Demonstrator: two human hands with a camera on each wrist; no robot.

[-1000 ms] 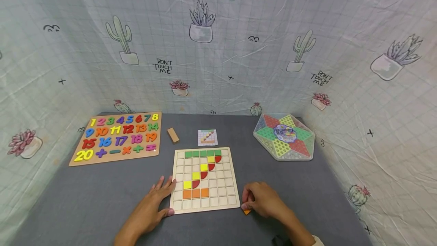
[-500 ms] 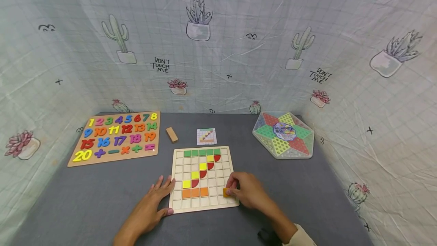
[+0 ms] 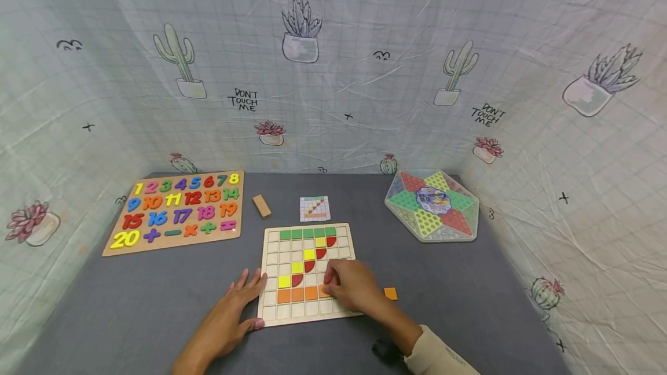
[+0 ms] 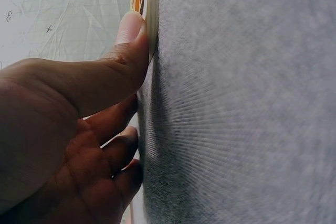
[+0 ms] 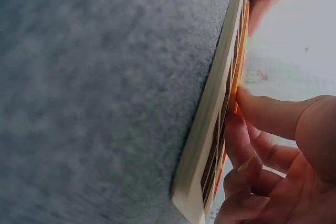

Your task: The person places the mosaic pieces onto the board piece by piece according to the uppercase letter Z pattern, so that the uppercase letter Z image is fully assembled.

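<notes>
A wooden grid board (image 3: 341, 252) lies flat on the dark table, bearing a green row, yellow squares and red quarter-round pieces stepping diagonally, and orange squares (image 3: 297, 295) in a lower row. At the right end of that orange row, my right hand (image 3: 356, 285) pinches an orange square tile (image 3: 324, 291), mostly hidden by its fingers. The right wrist view shows the thumb against orange just above the board's face. My left hand (image 3: 229, 314) rests at the board's left edge with fingers spread, its thumb (image 4: 128, 30) touching the rim. Another orange square (image 3: 391, 294) lies right of the board.
Behind the board are a small pattern card (image 3: 315, 209) and a tan wooden block (image 3: 261, 206). A number puzzle board (image 3: 179, 236) is at the back left. A hexagonal game box (image 3: 431, 204) sits at the back right. Patterned cloth walls (image 3: 333, 85) surround the table.
My right hand has lifted an orange tile from beside the board and carried it left to the orange row. The other orange square has come into view. My left hand has stayed put.
</notes>
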